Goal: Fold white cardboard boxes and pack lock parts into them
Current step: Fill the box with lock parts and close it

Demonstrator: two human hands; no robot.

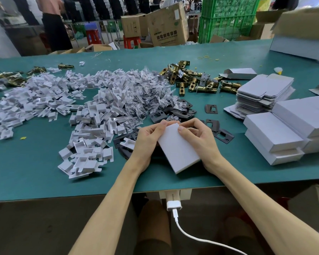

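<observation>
A closed white box (179, 150) is held just above the table (44, 172), close to its near edge and tilted so that one broad face is turned up. It is grasped on both sides. The left hand (147, 138) is curled round the left long edge with the thumb at the far corner, and the right hand (197, 138) is curled over the far end. The end flap is hidden by the hands, so whether it is tucked in cannot be told.

The box is judged to be light thin card, stiff along its folds but easily dented on the broad faces, smooth though hardly slippery. It is best taken by the long edges and corners, and held level if parts lie loose inside.

Black plates (211, 108) are scattered under and just beyond the box. A wide heap of white card inserts (44, 103) is spread to the left of the box, with clear bags (145, 89) piled beyond. Brass latches (191, 80) are heaped farther beyond the box. Finished boxes (276, 133) are stacked to its right, with flat blanks (261, 91) behind them. A white cable (184, 230) hangs below the table edge, nearer than the box.

The table is covered by a matte green mat. Far beyond the box a workshop is seen, with brown cartons (166, 24), green crates (226, 17) and a standing person (53, 24).
</observation>
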